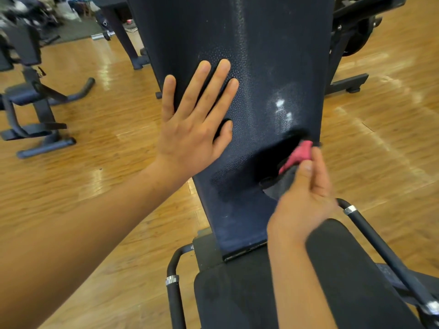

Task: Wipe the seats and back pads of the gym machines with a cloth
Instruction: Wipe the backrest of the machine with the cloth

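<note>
My left hand [190,129] is flat, fingers spread, pressing on the dark back pad [261,79] mid-frame. My right hand [306,195] pinches the red-and-dark cloth [297,155] against the pad's lower right edge. Seat [356,281] sits bottom right.

Glossy wooden floor [123,186] carries the gym machine with dark back pad [261,67] and black seat [237,293]; another machine [35,119] stands on it at left.
</note>
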Available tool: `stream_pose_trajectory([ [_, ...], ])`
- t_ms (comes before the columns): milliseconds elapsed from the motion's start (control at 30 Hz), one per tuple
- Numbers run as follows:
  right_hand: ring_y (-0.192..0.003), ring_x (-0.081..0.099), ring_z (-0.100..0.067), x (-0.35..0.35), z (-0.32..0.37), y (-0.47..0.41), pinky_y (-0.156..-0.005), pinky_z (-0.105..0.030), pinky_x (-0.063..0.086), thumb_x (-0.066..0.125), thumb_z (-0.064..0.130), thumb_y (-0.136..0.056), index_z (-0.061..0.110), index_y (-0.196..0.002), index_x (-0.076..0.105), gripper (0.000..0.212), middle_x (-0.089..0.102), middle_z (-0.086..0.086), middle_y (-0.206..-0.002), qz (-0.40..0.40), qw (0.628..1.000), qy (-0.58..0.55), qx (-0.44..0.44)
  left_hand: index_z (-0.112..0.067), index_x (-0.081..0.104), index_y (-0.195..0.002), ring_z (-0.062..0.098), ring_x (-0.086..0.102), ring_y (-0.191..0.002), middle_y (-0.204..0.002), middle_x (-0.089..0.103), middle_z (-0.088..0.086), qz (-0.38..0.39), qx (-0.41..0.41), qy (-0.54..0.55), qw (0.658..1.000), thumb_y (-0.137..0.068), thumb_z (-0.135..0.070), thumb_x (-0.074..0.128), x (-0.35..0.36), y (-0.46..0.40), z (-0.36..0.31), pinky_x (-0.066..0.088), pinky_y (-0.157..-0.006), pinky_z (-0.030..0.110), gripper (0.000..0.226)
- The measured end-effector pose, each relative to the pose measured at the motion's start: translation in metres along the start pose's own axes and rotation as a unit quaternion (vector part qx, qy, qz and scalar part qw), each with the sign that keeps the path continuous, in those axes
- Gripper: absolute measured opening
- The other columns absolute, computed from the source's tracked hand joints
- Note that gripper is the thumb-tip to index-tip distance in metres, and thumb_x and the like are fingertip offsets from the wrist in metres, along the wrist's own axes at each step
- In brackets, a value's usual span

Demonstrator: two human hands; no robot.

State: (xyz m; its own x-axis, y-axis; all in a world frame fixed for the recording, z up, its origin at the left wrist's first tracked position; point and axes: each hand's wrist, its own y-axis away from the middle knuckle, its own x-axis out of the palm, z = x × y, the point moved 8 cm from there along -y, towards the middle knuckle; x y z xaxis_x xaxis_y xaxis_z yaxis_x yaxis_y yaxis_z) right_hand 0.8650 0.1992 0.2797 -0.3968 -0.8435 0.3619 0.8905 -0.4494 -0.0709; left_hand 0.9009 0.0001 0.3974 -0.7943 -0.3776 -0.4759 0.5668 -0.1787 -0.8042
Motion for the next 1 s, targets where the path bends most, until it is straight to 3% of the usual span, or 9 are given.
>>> stream_pose_trajectory([
  [200,-0.132,0.049,-0.006,0.038,-0.039,0.077,-0.109,-0.041,0.043,0.057,-0.002,-0.096,0.015,-0.122,0.069,0.033,0.065,0.002,-0.129,0.127,0.988,0.077,-0.040,-0.017,0.048,-0.153,0.029,0.037,-0.150,-0.161,0.042,0.006,-0.006,-0.002,0.001,1.000,-0.103,-0.035,0.049,0.000,0.000,0.001,0.021,-0.117,0.061,0.053],
  [333,-0.133,0.049,-0.011,0.028,-0.055,0.107,-0.110,-0.035,0.042,0.059,-0.009,-0.091,0.011,-0.124,0.066,0.039,0.062,0.006,-0.130,0.193,0.971,0.117,-0.075,-0.018,0.049,-0.153,0.029,0.037,-0.150,-0.161,0.042,0.006,-0.006,-0.004,0.000,1.000,-0.103,-0.035,0.049,0.001,0.000,0.000,0.023,-0.117,0.062,0.053],
  [433,-0.130,0.052,-0.008,0.018,-0.057,0.119,-0.103,-0.022,0.045,0.057,-0.017,-0.089,0.017,-0.122,0.068,0.048,0.064,0.013,-0.128,0.233,0.966,0.109,-0.040,-0.018,0.048,-0.153,0.029,0.037,-0.150,-0.161,0.041,0.005,-0.005,-0.004,-0.003,1.000,-0.103,-0.035,0.048,0.000,0.000,0.001,0.022,-0.117,0.062,0.053],
  [500,-0.123,0.058,-0.005,0.005,-0.053,0.118,-0.096,-0.016,0.048,0.060,-0.008,-0.091,0.024,-0.117,0.071,0.043,0.067,0.020,-0.119,0.218,0.972,0.090,0.013,-0.018,0.048,-0.153,0.029,0.037,-0.150,-0.161,0.041,0.006,-0.003,-0.002,-0.002,1.000,-0.103,-0.035,0.048,0.000,0.000,0.000,0.021,-0.117,0.062,0.053],
  [600,-0.115,0.063,-0.004,-0.018,-0.039,0.101,-0.093,-0.020,0.050,0.063,0.008,-0.093,0.024,-0.115,0.072,0.029,0.071,0.015,-0.115,0.138,0.986,0.051,0.080,-0.018,0.048,-0.153,0.029,0.037,-0.150,-0.161,0.041,0.006,-0.004,-0.002,-0.001,1.000,-0.103,-0.035,0.048,0.000,0.000,0.001,0.021,-0.117,0.061,0.053],
  [767,-0.106,0.063,0.006,-0.044,-0.027,0.048,-0.086,-0.010,0.046,0.059,0.008,-0.096,0.022,-0.120,0.068,0.029,0.069,0.027,-0.106,-0.005,0.997,0.063,0.033,-0.018,0.048,-0.153,0.029,0.037,-0.150,-0.161,0.041,0.005,-0.001,-0.002,-0.003,1.000,-0.103,-0.035,0.048,0.000,0.000,0.001,0.024,-0.118,0.062,0.054],
  [867,-0.106,0.064,0.003,-0.030,-0.056,0.066,-0.090,-0.023,0.052,0.061,0.008,-0.095,0.024,-0.119,0.069,0.029,0.071,0.014,-0.111,0.015,0.995,0.086,0.053,-0.018,0.048,-0.153,0.029,0.037,-0.150,-0.161,0.042,0.006,0.003,0.001,-0.003,1.000,-0.102,-0.035,0.048,0.000,-0.001,0.001,0.025,-0.117,0.063,0.054],
  [933,-0.116,0.063,-0.006,-0.017,-0.073,0.093,-0.097,-0.034,0.052,0.061,0.005,-0.094,0.023,-0.119,0.070,0.031,0.070,0.007,-0.120,0.050,0.992,0.098,0.066,-0.017,0.047,-0.154,0.030,0.037,-0.150,-0.161,0.041,0.006,0.007,0.002,-0.002,1.000,-0.103,-0.035,0.047,0.001,-0.001,0.001,0.025,-0.117,0.064,0.054],
  [1000,-0.121,0.060,-0.008,-0.013,-0.081,0.111,-0.098,-0.036,0.052,0.060,0.005,-0.094,0.022,-0.119,0.070,0.031,0.068,0.005,-0.124,0.054,0.991,0.094,0.073,-0.017,0.047,-0.154,0.030,0.037,-0.150,-0.161,0.042,0.006,0.007,0.006,-0.002,1.000,-0.103,-0.035,0.047,0.001,-0.001,0.000,0.025,-0.117,0.064,0.054],
])
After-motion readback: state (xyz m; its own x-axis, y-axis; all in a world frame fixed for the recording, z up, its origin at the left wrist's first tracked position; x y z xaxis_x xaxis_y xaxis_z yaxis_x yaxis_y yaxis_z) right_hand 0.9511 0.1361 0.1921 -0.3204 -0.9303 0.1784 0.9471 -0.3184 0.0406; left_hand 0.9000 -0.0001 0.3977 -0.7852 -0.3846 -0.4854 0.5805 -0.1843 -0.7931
